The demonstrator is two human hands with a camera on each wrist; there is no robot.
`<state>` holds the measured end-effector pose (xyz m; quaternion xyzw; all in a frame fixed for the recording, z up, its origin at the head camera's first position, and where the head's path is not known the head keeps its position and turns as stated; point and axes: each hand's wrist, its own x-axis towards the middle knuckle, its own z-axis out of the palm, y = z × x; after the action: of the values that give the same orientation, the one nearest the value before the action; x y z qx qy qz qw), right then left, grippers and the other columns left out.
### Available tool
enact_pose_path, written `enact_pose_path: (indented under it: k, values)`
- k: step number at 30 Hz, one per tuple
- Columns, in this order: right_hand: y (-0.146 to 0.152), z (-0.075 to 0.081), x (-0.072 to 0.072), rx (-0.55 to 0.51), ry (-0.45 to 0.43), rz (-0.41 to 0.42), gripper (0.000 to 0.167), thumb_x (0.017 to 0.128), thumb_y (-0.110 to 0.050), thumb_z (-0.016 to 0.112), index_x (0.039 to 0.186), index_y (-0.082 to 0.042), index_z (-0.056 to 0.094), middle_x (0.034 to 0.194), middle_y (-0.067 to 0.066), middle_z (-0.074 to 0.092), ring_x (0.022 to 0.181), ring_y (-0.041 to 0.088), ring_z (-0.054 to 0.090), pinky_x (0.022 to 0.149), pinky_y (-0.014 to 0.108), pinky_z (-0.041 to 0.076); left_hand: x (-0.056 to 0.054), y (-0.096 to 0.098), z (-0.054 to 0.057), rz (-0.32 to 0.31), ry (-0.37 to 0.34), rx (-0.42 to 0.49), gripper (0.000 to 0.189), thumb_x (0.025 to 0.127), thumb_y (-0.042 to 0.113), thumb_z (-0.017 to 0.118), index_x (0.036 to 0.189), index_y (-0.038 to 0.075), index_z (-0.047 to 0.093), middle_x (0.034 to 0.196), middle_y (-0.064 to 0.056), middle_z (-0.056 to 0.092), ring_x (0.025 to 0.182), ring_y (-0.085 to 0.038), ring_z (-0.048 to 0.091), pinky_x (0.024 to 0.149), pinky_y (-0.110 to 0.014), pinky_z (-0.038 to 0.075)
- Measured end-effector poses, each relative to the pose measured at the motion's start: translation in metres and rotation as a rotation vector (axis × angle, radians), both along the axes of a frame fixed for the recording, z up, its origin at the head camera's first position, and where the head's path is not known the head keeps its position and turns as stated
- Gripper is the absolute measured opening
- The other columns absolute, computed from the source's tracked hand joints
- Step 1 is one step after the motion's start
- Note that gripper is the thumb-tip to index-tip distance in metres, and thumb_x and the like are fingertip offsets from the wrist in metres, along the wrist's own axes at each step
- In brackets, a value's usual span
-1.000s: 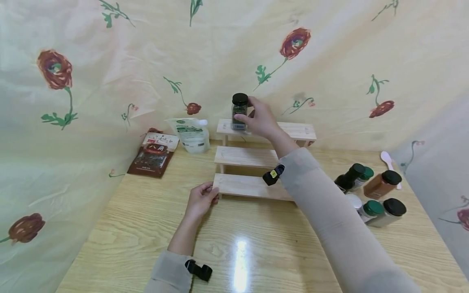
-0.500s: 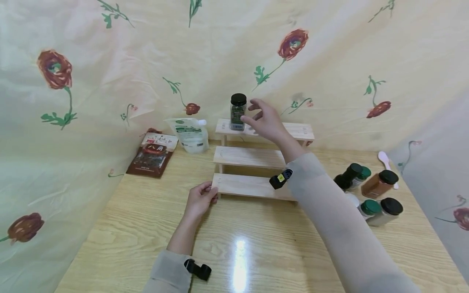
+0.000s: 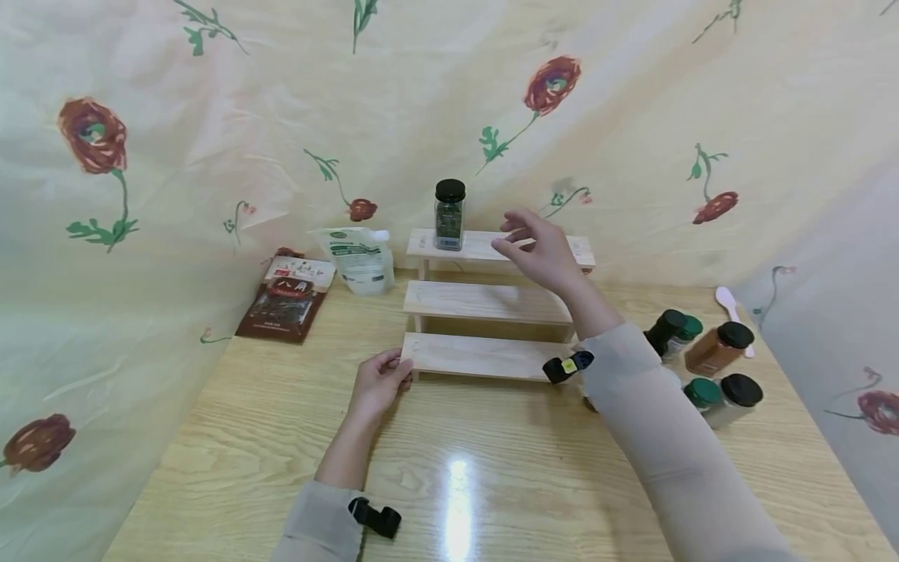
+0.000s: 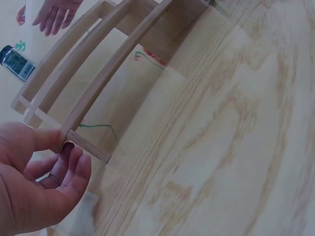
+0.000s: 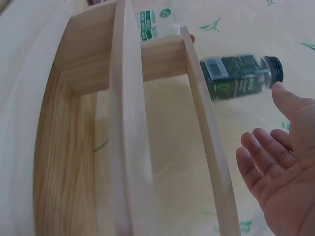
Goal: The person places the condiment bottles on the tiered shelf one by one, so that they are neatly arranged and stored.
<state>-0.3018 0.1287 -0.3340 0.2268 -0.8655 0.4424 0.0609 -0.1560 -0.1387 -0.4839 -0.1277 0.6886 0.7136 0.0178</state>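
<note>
A three-tier wooden shelf rack (image 3: 485,300) stands against the back wall. On the left end of its top tier, a glass spice jar (image 3: 449,215) with a black lid and dark green contents stands upright. My left hand (image 3: 377,382) pinches the front left end of the lowest tier; in the left wrist view the thumb lies on top and fingers curl beneath. My right hand (image 3: 541,250) hovers over the top tier, right of the jar and apart from it, its fingers loosely bent with nothing in them. The right wrist view shows the jar (image 5: 236,74) beyond that thumb.
Left of the rack are a white spouted pouch (image 3: 360,261) and a brown spice packet (image 3: 286,298). At right stand several bottles, among them an orange-brown jar (image 3: 718,349), a green-lidded jar (image 3: 702,393) and a black-lidded jar (image 3: 737,398). A white spoon (image 3: 730,304) lies behind them.
My right hand has let go of the spice jar and drawn back to the right. The jar stays on the top tier. My left hand keeps its hold on the rack.
</note>
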Motion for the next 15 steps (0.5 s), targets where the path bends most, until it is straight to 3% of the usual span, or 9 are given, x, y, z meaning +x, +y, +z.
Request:
enact_pose_path:
  k: [6,15]
  values:
    - [0.023,-0.009,0.01,-0.034,0.015,-0.038,0.048,0.097,-0.023,0.071,0.138,-0.002,0.056,0.124,0.019,0.065,0.109,0.029,0.066,0.096,0.046,0.056,-0.001,-0.002,0.0,-0.003,-0.008,-0.014,0.038,0.098,0.003,0.066,0.133,-0.011,0.059,0.106,-0.016,0.061,0.084,-0.017,0.065,0.079,-0.03,0.062]
    - [0.048,-0.014,0.022,-0.022,0.016,-0.086,0.049,0.099,-0.027,0.069,0.141,-0.004,0.056,0.123,0.015,0.066,0.109,0.027,0.064,0.096,0.046,0.055,-0.001,0.0,-0.001,-0.004,-0.013,-0.019,0.036,0.098,0.001,0.066,0.132,-0.011,0.06,0.104,-0.015,0.059,0.084,-0.017,0.064,0.078,-0.029,0.062]
